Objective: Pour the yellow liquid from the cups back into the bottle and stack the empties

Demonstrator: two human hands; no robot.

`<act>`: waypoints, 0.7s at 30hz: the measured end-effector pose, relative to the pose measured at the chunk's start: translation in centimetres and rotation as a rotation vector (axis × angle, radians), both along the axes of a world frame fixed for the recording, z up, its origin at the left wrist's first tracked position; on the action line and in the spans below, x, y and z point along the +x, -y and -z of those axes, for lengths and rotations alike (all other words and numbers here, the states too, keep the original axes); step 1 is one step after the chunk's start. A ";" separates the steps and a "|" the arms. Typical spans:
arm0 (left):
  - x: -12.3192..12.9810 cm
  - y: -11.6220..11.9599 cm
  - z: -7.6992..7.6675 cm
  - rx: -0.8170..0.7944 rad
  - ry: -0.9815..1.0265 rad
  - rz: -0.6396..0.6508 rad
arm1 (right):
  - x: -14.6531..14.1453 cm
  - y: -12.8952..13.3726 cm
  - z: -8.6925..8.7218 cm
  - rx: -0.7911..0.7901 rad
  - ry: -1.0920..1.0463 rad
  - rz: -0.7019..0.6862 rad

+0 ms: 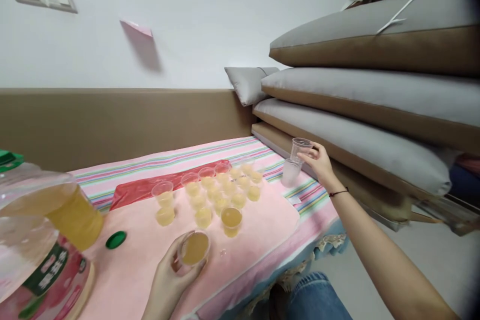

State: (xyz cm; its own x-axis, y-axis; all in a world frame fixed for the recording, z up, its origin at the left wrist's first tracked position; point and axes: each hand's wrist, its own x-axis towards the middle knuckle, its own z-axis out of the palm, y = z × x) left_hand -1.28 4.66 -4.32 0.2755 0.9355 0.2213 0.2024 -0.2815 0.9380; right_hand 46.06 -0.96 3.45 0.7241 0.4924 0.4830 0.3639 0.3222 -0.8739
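Note:
My left hand (176,265) is wrapped round a clear plastic cup of yellow juice (195,247) near the front of the pink mat (255,240). At the right, my right hand (318,161) grips an empty clear plastic cup (302,146) by its side. That cup is just above a stack of nested cups (290,174), and I cannot tell whether it is fully free of them. Several filled cups (221,190) stand grouped on the mat's middle. One fuller cup (231,217) is just beyond the cup in my left hand.
Two large juice jugs, a labelled one (45,280) and one behind it (71,210), stand at the left. A green cap (116,239) lies beside them. Red plastic (138,187) lies behind the cups. Stacked grey-and-brown cushions (360,85) border the right side.

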 end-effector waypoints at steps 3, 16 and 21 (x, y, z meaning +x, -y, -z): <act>-0.3 -0.7 0.8 0.009 -0.003 -0.020 | 2.1 -1.0 0.5 -0.037 0.008 -0.017; 0.0 -0.8 1.8 0.013 0.018 -0.059 | 3.7 -0.9 6.9 -0.241 -0.010 0.042; -0.2 -1.2 2.1 0.025 0.005 -0.069 | 4.6 -1.1 6.6 -0.268 0.008 0.099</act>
